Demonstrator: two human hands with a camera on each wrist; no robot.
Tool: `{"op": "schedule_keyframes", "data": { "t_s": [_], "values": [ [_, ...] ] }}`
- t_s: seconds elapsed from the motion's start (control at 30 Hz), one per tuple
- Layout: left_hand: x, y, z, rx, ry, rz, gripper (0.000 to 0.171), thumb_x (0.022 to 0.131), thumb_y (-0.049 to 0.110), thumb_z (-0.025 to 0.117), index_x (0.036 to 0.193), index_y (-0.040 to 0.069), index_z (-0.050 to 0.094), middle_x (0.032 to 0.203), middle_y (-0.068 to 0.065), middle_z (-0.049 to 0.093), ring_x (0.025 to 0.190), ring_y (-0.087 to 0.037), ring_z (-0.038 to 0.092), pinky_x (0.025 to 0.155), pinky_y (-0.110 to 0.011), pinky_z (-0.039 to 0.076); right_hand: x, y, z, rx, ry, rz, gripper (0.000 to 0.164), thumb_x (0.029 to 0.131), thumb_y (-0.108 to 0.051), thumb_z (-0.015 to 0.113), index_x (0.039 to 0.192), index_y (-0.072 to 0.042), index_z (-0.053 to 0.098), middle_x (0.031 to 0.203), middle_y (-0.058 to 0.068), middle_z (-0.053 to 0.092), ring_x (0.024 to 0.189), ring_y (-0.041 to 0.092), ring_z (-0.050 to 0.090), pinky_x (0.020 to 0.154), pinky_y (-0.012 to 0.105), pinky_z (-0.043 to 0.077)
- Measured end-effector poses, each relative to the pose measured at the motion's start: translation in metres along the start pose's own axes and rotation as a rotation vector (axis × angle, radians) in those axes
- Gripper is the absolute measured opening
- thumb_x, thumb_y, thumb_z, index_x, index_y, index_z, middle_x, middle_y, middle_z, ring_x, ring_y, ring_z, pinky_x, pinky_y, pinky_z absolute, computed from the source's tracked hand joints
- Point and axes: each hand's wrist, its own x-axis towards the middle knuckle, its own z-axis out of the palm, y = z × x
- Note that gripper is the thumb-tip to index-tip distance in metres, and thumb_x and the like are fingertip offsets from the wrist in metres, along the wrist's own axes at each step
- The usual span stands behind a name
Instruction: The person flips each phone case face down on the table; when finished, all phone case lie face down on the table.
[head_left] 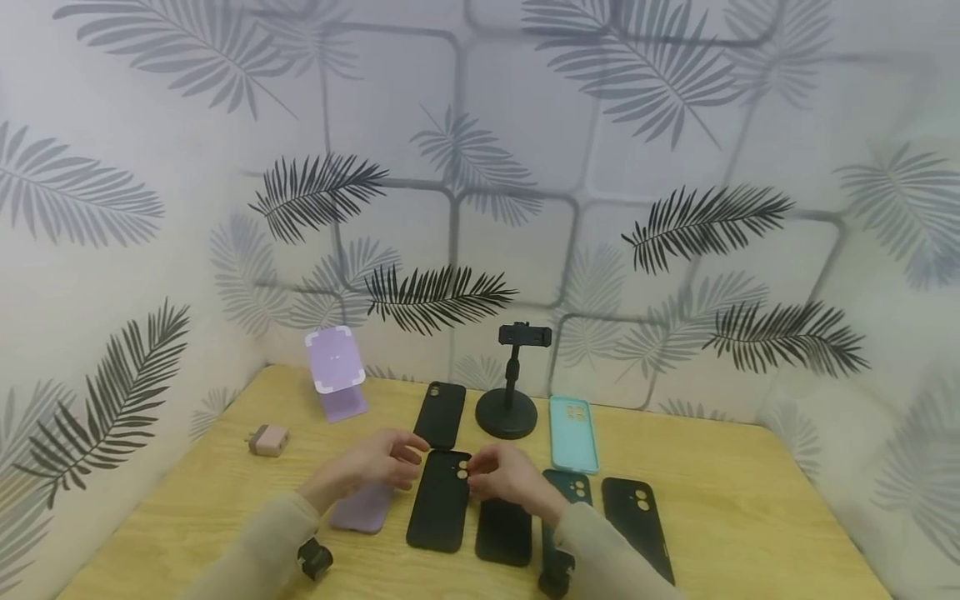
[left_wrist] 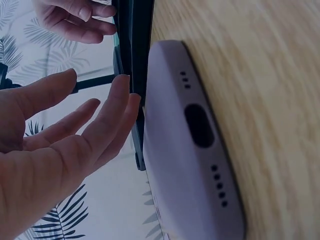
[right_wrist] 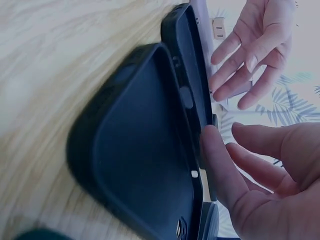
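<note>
A black phone case [head_left: 437, 510] lies flat on the table between the two hands, camera cutouts at its top right. My left hand [head_left: 381, 463] hovers over a lilac phone case [head_left: 363, 512], its relaxed fingers near the black case's upper left edge and nothing in its grasp. On the other side, my right hand [head_left: 512, 480] has loosely bent fingers near the cutouts; it partly hides a second black case [head_left: 504, 535]. In the right wrist view, that hand's fingers hold nothing, and the nearest case [right_wrist: 140, 135] shows its hollow inside. Whether any fingertip touches a case, I cannot tell.
Right of the hands lie a dark teal case [head_left: 558, 546], another black case [head_left: 633, 517] and a light blue case [head_left: 573, 442]. Behind stand a black phone holder [head_left: 507, 414] and a lilac stand [head_left: 335, 362]. A black case [head_left: 441, 414] and a pink charger [head_left: 272, 441] lie farther left.
</note>
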Motion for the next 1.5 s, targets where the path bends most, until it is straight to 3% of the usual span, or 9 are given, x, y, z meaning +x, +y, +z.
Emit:
{"op": "schedule_keyframes", "data": {
  "t_s": [0.37,0.7,0.97,1.23,1.5],
  "values": [
    [-0.004,0.005,0.01,0.052,0.017,-0.093,0.043,0.091,-0.005,0.061,0.133,-0.004,0.052,0.129,-0.029,0.057,0.11,-0.033,0.063,0.08,-0.044,0.06,-0.003,-0.004,0.003,-0.033,-0.036,0.09,0.024,0.089,0.003,0.066,0.111,0.013,0.065,0.097,0.018,0.07,0.083,0.026,0.072,0.067,0.036,0.062],
    [-0.003,0.006,0.015,-0.005,0.105,-0.141,0.05,0.09,-0.007,0.061,0.138,0.0,0.048,0.128,-0.029,0.053,0.107,-0.034,0.063,0.075,-0.044,0.061,0.0,-0.001,0.005,-0.004,-0.053,0.114,0.024,0.089,0.003,0.067,0.111,0.013,0.066,0.094,0.016,0.071,0.081,0.026,0.073,0.067,0.036,0.062],
    [0.0,0.007,0.012,-0.087,0.131,-0.112,0.053,0.089,-0.01,0.058,0.14,-0.004,0.042,0.126,-0.031,0.054,0.102,-0.032,0.064,0.079,-0.046,0.06,0.001,0.0,0.005,0.006,-0.058,0.112,0.025,0.089,0.002,0.067,0.112,0.012,0.066,0.094,0.016,0.071,0.08,0.025,0.073,0.067,0.035,0.062],
    [0.0,0.011,0.01,-0.139,0.146,-0.104,0.057,0.09,-0.007,0.061,0.143,-0.001,0.04,0.137,-0.03,0.047,0.105,-0.03,0.063,0.08,-0.046,0.06,0.003,-0.002,0.008,0.042,-0.082,0.122,0.037,0.09,-0.005,0.068,0.123,0.011,0.06,0.108,0.021,0.07,0.089,0.026,0.072,0.072,0.038,0.062],
    [0.0,0.011,0.005,-0.18,0.089,-0.043,0.065,0.091,0.001,0.065,0.148,0.001,0.033,0.145,-0.035,0.037,0.112,-0.034,0.061,0.083,-0.048,0.059,0.003,-0.001,0.014,0.095,-0.119,0.111,0.046,0.092,-0.01,0.068,0.131,0.01,0.055,0.122,0.025,0.065,0.101,0.031,0.07,0.078,0.041,0.061]
  ]
}}
